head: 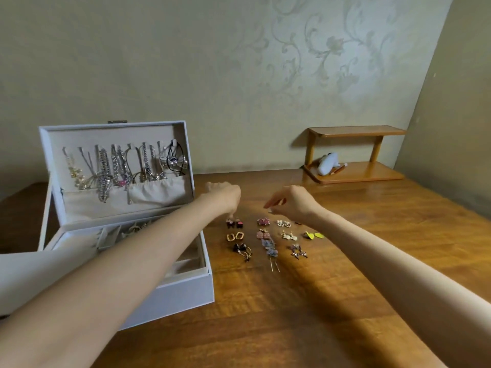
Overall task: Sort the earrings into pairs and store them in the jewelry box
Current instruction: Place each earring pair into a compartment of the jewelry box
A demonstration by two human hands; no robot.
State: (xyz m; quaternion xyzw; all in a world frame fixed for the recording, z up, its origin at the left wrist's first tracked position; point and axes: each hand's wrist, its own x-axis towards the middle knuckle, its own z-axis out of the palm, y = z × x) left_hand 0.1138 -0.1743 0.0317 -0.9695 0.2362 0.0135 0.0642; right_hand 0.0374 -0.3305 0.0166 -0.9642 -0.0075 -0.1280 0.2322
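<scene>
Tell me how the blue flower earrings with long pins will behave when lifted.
The blue flower earrings are probably very light, being tiny beside the right hand. Their long thin pins likely dangle and may snag the pink earrings lying close beside them.

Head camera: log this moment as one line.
left hand: fingertips at dark earrings | right hand: near pink earrings, grip unclear | jewelry box: open, pairs on table
</scene>
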